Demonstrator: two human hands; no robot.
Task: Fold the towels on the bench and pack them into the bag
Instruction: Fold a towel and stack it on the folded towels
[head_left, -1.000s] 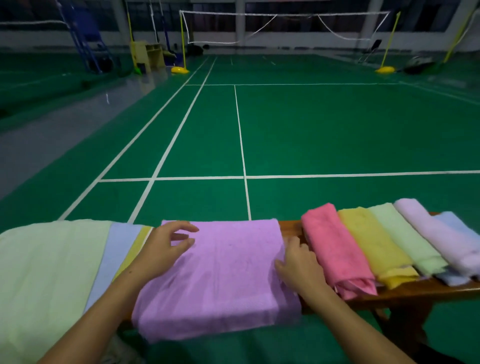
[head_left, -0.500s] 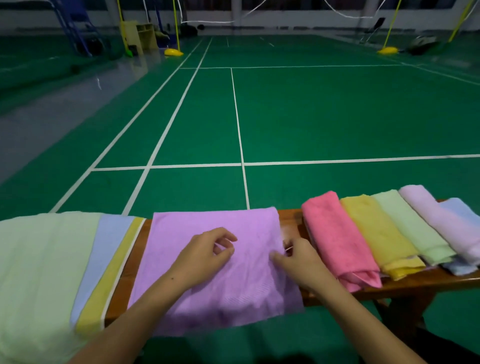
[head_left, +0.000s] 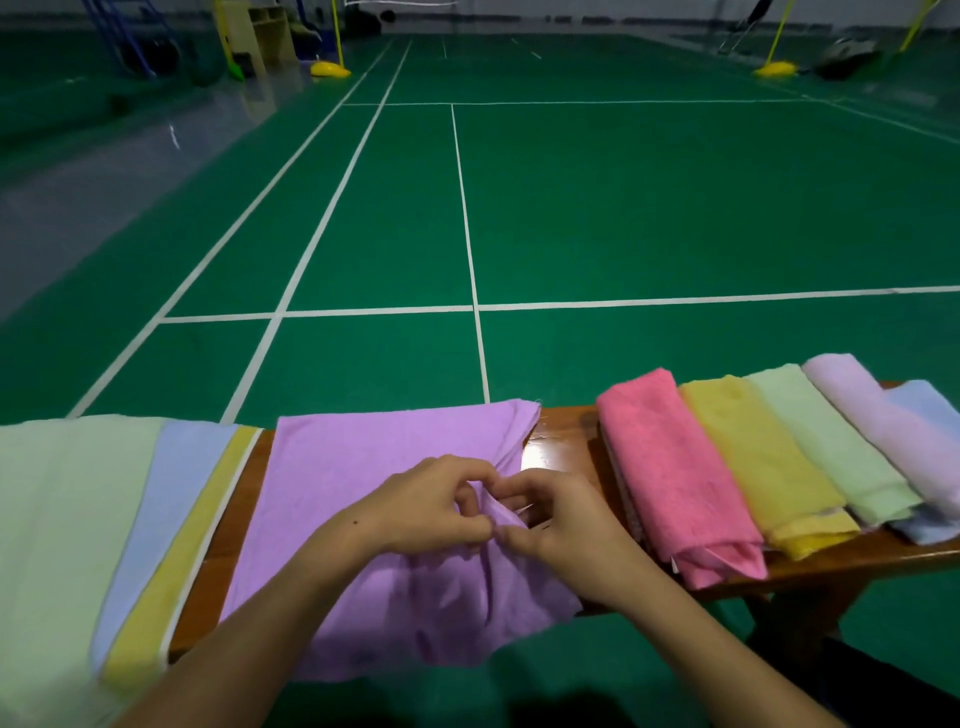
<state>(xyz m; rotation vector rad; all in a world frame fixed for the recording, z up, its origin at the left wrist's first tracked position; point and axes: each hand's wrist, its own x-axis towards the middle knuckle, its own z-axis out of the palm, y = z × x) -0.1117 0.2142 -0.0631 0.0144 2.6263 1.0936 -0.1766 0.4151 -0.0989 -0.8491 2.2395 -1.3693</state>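
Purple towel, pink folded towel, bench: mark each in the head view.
purple towel (head_left: 363, 467): head view, flat far-left area of the cloth.
pink folded towel (head_left: 670, 467): head view, middle of its top face.
bench (head_left: 563, 441): head view, bare glossy wood between the two towels.

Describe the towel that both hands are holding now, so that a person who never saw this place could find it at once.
Find the wooden bench at the near edge of the green court. On its middle lies the purple towel, spread flat and hanging over the front edge. The left hand and right hand pinch it together; the towels to its right are folded narrow, and those to its left are green, blue and yellow.
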